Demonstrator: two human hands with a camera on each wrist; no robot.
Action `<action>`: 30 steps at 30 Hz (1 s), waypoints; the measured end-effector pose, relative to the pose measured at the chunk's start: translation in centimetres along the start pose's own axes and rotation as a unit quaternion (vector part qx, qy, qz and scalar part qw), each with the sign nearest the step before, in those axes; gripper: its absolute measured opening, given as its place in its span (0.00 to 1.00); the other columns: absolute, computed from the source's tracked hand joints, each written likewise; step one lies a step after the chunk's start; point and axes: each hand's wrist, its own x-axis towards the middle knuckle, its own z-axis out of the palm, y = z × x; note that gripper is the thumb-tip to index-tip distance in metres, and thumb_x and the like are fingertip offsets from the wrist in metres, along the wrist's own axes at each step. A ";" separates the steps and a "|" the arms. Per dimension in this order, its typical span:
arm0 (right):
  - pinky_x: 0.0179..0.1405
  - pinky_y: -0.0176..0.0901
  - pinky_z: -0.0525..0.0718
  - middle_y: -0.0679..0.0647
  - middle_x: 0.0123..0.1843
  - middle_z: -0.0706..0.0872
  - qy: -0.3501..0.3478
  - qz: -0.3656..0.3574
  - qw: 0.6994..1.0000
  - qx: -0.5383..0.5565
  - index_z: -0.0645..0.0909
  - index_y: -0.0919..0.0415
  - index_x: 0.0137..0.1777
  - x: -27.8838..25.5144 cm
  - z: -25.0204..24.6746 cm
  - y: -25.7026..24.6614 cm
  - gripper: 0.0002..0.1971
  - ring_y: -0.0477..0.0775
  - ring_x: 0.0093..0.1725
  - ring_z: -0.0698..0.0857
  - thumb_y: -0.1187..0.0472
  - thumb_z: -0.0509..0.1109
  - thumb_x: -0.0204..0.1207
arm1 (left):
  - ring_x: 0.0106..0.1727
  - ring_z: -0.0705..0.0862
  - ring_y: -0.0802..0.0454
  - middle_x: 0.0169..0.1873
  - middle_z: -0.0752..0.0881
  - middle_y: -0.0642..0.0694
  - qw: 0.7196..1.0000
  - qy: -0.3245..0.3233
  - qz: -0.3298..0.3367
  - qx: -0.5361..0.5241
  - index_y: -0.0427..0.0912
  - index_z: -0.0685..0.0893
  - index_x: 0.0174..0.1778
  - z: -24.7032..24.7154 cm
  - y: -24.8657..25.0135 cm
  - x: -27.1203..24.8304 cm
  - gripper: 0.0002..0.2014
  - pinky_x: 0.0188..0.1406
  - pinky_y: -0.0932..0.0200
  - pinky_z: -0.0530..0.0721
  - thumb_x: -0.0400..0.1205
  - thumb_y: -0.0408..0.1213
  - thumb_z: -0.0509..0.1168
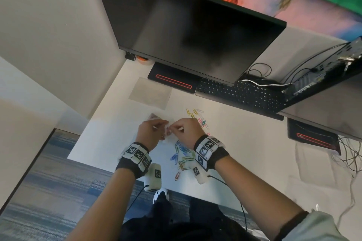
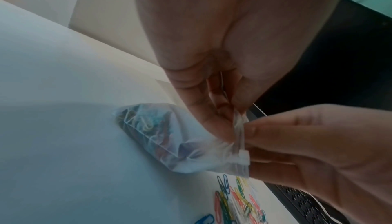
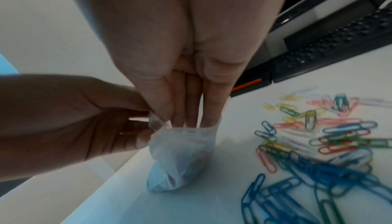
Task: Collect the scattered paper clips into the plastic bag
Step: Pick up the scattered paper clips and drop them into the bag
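Note:
A small clear plastic bag (image 2: pixel 161 135) with coloured paper clips inside rests on the white desk (image 1: pixel 244 143). My left hand (image 1: pixel 151 133) and my right hand (image 1: pixel 183 130) both pinch the bag's mouth, fingertips close together. In the right wrist view the bag (image 3: pixel 182 159) hangs bunched below the right hand's fingers (image 3: pixel 191 110), with the left hand (image 3: pixel 74 118) gripping its rim from the left. Loose coloured paper clips (image 1: pixel 184 154) lie scattered on the desk under and beyond my right wrist. A blue heap of clips (image 3: pixel 307 185) lies right of the bag.
A dark monitor (image 1: pixel 192 31) stands behind, with a black keyboard (image 1: pixel 241 94) under it. A second flat clear bag (image 1: pixel 150 93) lies at the back left of the desk. Cables (image 1: pixel 348 154) hang at the right. The desk's front edge is near my wrists.

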 end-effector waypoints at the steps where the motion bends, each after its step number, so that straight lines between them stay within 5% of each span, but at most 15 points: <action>1: 0.46 0.46 0.85 0.47 0.38 0.88 0.007 -0.018 1.000 -0.018 0.90 0.54 0.41 -0.9 -0.4 0.0 0.12 0.44 0.38 0.84 0.51 0.68 0.79 | 0.33 0.89 0.43 0.37 0.89 0.41 1.000 0.009 -0.001 0.001 0.39 0.91 0.53 -0.2 -0.2 0.1 0.10 0.40 0.52 0.93 0.84 0.27 0.64; 3: 0.54 0.47 0.83 0.48 0.47 0.86 -0.080 -0.065 0.990 -0.096 0.87 0.54 0.49 -3.2 0.1 0.0 0.14 0.44 0.47 0.82 0.46 0.66 0.80 | 0.36 0.90 0.40 0.37 0.90 0.40 1.000 0.023 -0.007 0.010 0.39 0.91 0.57 -0.8 -0.6 0.4 0.11 0.44 0.46 0.92 0.85 0.28 0.64; 4: 0.63 0.51 0.80 0.51 0.59 0.84 -0.147 -0.101 0.970 -0.166 0.84 0.54 0.59 -4.6 1.1 0.3 0.16 0.48 0.60 0.80 0.45 0.64 0.81 | 0.37 0.91 0.39 0.37 0.90 0.40 1.000 0.026 -0.011 0.014 0.41 0.91 0.58 -1.1 -0.7 0.6 0.12 0.46 0.45 0.92 0.85 0.29 0.64; 6: 0.80 0.57 0.64 0.56 0.83 0.63 -0.264 -0.192 0.894 -0.307 0.66 0.54 0.79 -6.8 3.9 2.0 0.27 0.56 0.82 0.60 0.45 0.59 0.83 | 0.38 0.91 0.39 0.36 0.91 0.40 0.999 0.029 -0.016 0.020 0.42 0.91 0.58 -1.5 -0.8 1.1 0.12 0.48 0.45 0.92 0.85 0.29 0.63; 8: 0.82 0.60 0.54 0.56 0.87 0.47 -0.293 -0.254 0.847 -0.364 0.51 0.55 0.84 -7.8 6.7 4.9 0.32 0.61 0.85 0.47 0.46 0.56 0.84 | 0.36 0.91 0.40 0.33 0.90 0.43 0.999 0.030 -0.019 0.024 0.42 0.91 0.57 -1.6 -0.5 1.2 0.12 0.49 0.46 0.92 0.85 0.29 0.63; 14: 0.82 0.66 0.45 0.56 0.86 0.39 -0.200 -0.227 0.862 -0.408 0.42 0.56 0.85 -6.3 8.0 9.5 0.30 0.64 0.84 0.39 0.48 0.45 0.87 | 0.40 0.91 0.37 0.36 0.90 0.42 0.999 0.017 -0.015 0.025 0.44 0.91 0.58 -1.7 -1.0 0.8 0.15 0.49 0.41 0.92 0.84 0.27 0.63; 17: 0.81 0.69 0.42 0.58 0.85 0.36 -0.153 -0.144 0.884 -0.418 0.41 0.53 0.85 -4.9 6.4 9.8 0.32 0.66 0.83 0.37 0.51 0.52 0.87 | 0.41 0.90 0.35 0.36 0.90 0.42 1.000 0.017 -0.017 0.019 0.44 0.90 0.59 -1.8 -1.2 0.5 0.16 0.48 0.41 0.92 0.83 0.25 0.62; 20: 0.80 0.69 0.56 0.59 0.86 0.43 -0.142 -0.057 0.907 -0.392 0.44 0.52 0.85 -3.6 5.3 9.5 0.35 0.73 0.83 0.47 0.54 0.59 0.84 | 0.40 0.91 0.35 0.34 0.90 0.42 1.000 0.012 -0.021 0.010 0.45 0.91 0.59 -1.8 -0.8 0.2 0.16 0.48 0.42 0.92 0.84 0.26 0.61; 23: 0.76 0.58 0.69 0.63 0.84 0.54 -0.168 -0.037 0.911 -0.374 0.53 0.62 0.83 -3.2 4.1 8.5 0.42 0.68 0.79 0.60 0.64 0.72 0.73 | 0.40 0.91 0.35 0.35 0.90 0.40 1.000 0.010 -0.026 0.002 0.46 0.91 0.57 -1.6 -0.5 0.1 0.16 0.48 0.42 0.92 0.84 0.26 0.62; 26: 0.63 0.52 0.80 0.63 0.72 0.72 -0.132 -0.056 0.927 -0.345 0.70 0.67 0.74 -2.4 3.3 8.2 0.25 0.62 0.66 0.75 0.74 0.66 0.76 | 0.43 0.90 0.35 0.39 0.90 0.40 1.000 0.008 -0.024 0.004 0.45 0.91 0.57 -1.3 -0.2 0.2 0.15 0.49 0.42 0.92 0.84 0.27 0.62; 30: 0.58 0.45 0.84 0.61 0.55 0.87 -0.065 0.067 0.973 -0.211 0.87 0.64 0.56 -1.2 1.6 8.9 0.12 0.60 0.52 0.86 0.68 0.65 0.78 | 0.37 0.89 0.40 0.41 0.90 0.35 1.000 -0.005 -0.002 0.006 0.54 0.89 0.38 -0.5 1.0 -0.5 0.17 0.50 0.41 0.91 0.82 0.26 0.64</action>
